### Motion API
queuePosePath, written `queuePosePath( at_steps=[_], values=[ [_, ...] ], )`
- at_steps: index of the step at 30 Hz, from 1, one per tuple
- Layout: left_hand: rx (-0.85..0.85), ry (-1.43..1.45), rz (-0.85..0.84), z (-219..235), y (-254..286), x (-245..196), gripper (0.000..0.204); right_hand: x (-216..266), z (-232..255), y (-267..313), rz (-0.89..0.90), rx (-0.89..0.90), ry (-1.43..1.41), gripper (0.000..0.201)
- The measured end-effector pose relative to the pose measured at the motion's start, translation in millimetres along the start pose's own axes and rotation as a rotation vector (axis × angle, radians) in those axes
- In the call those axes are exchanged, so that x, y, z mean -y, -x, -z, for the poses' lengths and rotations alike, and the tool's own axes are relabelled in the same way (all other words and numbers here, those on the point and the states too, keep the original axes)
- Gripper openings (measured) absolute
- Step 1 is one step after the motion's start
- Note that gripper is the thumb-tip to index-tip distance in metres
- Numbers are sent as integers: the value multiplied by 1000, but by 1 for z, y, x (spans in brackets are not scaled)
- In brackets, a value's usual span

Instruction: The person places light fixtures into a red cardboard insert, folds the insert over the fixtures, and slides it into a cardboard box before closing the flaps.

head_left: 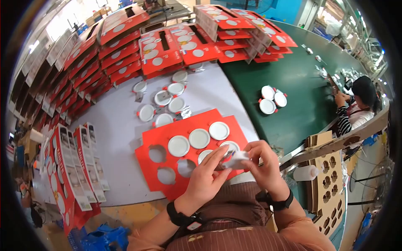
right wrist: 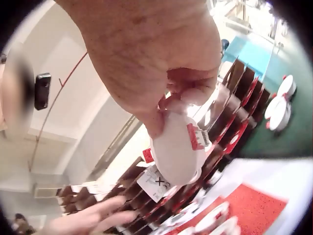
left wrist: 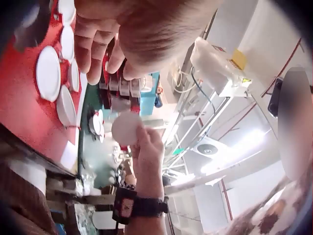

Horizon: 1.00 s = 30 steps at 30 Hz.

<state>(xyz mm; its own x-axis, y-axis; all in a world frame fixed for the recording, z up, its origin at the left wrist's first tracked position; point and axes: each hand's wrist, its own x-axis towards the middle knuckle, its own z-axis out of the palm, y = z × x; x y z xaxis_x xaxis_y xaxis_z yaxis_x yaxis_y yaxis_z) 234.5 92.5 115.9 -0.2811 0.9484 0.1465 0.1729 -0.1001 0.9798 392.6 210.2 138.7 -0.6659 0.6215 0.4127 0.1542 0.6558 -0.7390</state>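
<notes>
My right hand (head_left: 266, 167) pinches a round white downlight (right wrist: 178, 149) by its edge, between thumb and fingers. The downlight has red clips, a spring and a printed label (right wrist: 154, 183) hanging at its side. Beside it is my left hand (head_left: 207, 178), its fingers stretched toward the downlight; in the left wrist view those fingers (left wrist: 98, 54) hold nothing. Under both hands lies a red card sheet (head_left: 144, 169) with round cut-outs. White downlights (head_left: 199, 138) fill several cut-outs, while three at the left show the table through them.
More downlights (head_left: 163, 97) lie loose on the white table (head_left: 113, 154). Three others (head_left: 268, 106) are on the green surface to the right. Stacked red cartons (head_left: 161, 50) line the back and left. A person (head_left: 362, 100) works at the far right, near a cardboard stack (head_left: 331, 184).
</notes>
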Motion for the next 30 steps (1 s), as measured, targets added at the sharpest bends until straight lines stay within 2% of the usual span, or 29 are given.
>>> queuePosePath(
  at_steps=[1,3,4,5,7,8,9,11,12,13,15,16,17,19,24,26,27,29,30],
  values=[
    [-9,-11,13,5,2,1,54,8,-7,4,7,29,-54,27],
    [73,-115,-183,17,9,6,56,15,-17,10,35,43,-59,27],
    [9,-101,-189,22,14,1,55,13,-21,13,10,13,-123,27],
    [-1,-111,-185,27,19,-3,55,12,-23,14,-10,-16,-185,27],
    [-94,128,8,42,29,-7,51,14,-21,12,0,8,-157,26],
    [-25,19,-48,53,35,5,51,16,-21,10,2,42,-196,26],
    [-33,17,-49,52,37,-2,51,19,-20,9,6,78,-233,26],
    [-436,-552,-324,47,41,-22,53,26,-26,9,28,77,-241,25],
    [-577,-731,-433,47,48,-22,52,26,-29,11,-18,51,-172,25],
    [-579,-734,-440,49,54,-25,52,26,-31,11,-62,23,-102,25],
    [-247,-782,-705,51,66,-35,47,31,-37,13,-118,-6,-182,24],
    [-212,-752,-620,44,62,-32,44,32,-39,15,-174,-29,-262,24],
    [-216,-754,-616,40,59,-31,44,34,-40,18,-173,-24,-264,24],
    [-265,-646,-372,38,51,-29,47,34,-41,21,-29,30,-199,25],
    [-162,-458,-322,43,50,-20,49,42,-43,23,96,97,-250,27],
    [-43,-370,-225,49,50,-21,46,43,-40,21,118,116,-256,27],
    [-43,-371,-218,51,49,-23,46,43,-40,21,143,133,-260,27],
    [21,-350,-328,54,46,-26,40,42,-39,20,162,137,-275,27],
    [20,-351,-323,56,47,-25,40,42,-40,20,185,136,-286,27]
  ],
)
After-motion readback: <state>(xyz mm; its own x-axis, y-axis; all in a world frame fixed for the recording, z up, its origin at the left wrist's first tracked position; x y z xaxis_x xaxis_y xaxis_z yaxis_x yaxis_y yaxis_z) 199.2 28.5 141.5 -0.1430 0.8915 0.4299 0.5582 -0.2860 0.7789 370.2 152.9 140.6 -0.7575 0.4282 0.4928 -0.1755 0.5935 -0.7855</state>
